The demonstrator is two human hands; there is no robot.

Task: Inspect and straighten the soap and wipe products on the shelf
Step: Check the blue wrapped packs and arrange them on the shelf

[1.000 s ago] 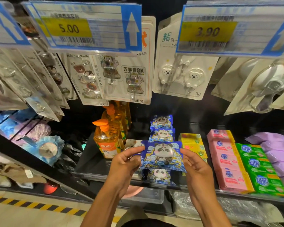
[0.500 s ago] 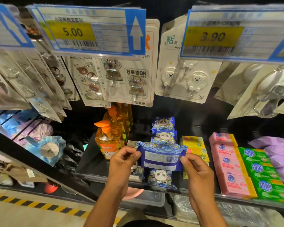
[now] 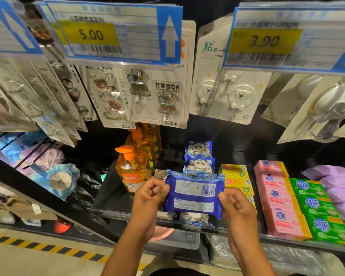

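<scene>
Hands grip one blue wipe pack (image 3: pixel 193 198) at lower ctr of frame, held up in front of the shelf (image 3: pixel 112 194) edge, not resting on it. Left hand (image 3: pixel 151 194) pinches the pack's left end, thumb on top & fingers curled; right hand (image 3: pixel 235 208) pinches the right end the same way. Pack's back faces the camera: white label w/ barcode, text too small to read.

Just behind it, a row of panda packs (image 3: pixel 199 166) runs toward the back of the shelf, w/ one more peeking out under the held pack. Left of ctr stands an orange soap bottle (image 3: pixel 130 172) w/ pump top, more bottles behind it. Right of the row: yellow soap boxes (image 3: pixel 235 172), then pink soap boxes (image 3: pixel 277 196), green soap boxes (image 3: pixel 315 204), and purple packs (image 3: pixel 339 184) at the right edge.

Upper frame: hook cards (image 3: pixel 225 94) hang behind the 5.00 tag (image 3: pixel 92 34) at upper left and the 3.90 tag (image 3: pixel 265 40) at upper right. Far left, mid-frame: blue bath puff (image 3: pixel 56 180). Btm left: floor w/ yellow-black stripe (image 3: pixel 48 249).
</scene>
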